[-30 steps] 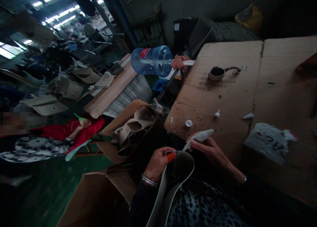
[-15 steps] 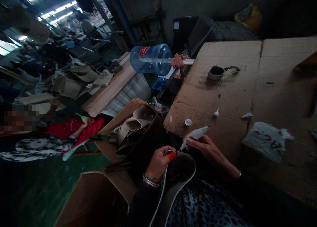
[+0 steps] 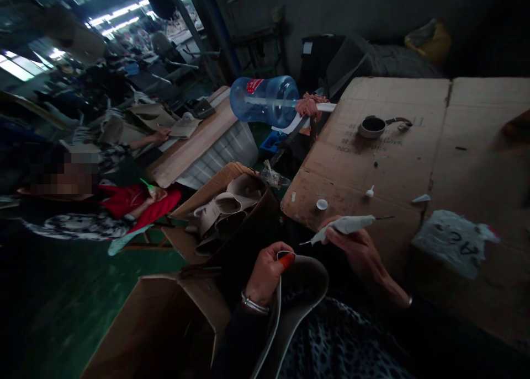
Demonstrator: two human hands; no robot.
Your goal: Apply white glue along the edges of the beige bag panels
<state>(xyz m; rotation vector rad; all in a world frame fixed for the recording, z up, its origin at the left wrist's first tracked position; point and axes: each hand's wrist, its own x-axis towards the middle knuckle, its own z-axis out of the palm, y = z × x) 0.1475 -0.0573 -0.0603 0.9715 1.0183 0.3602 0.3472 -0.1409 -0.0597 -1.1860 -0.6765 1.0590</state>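
My left hand (image 3: 267,274) is closed on the rim of a grey shoe upper (image 3: 300,296) that lies in my lap, an orange cover on its thumb tip. My right hand (image 3: 358,246) grips a white pen-shaped tool (image 3: 343,227), held level a little above and to the right of the upper's edge, with its thin tip pointing left and clear of the upper.
A cardboard-covered table (image 3: 393,158) to the right carries a small pot (image 3: 372,126), a white cap (image 3: 322,204) and a crumpled bag (image 3: 453,242). Boxes of uppers (image 3: 226,208) stand below left. A blue water jug (image 3: 265,100) lies behind. Other people work at left.
My right hand has lifted the tool's tip off the upper's edge and swung it up to lie level. My view has shifted slightly.
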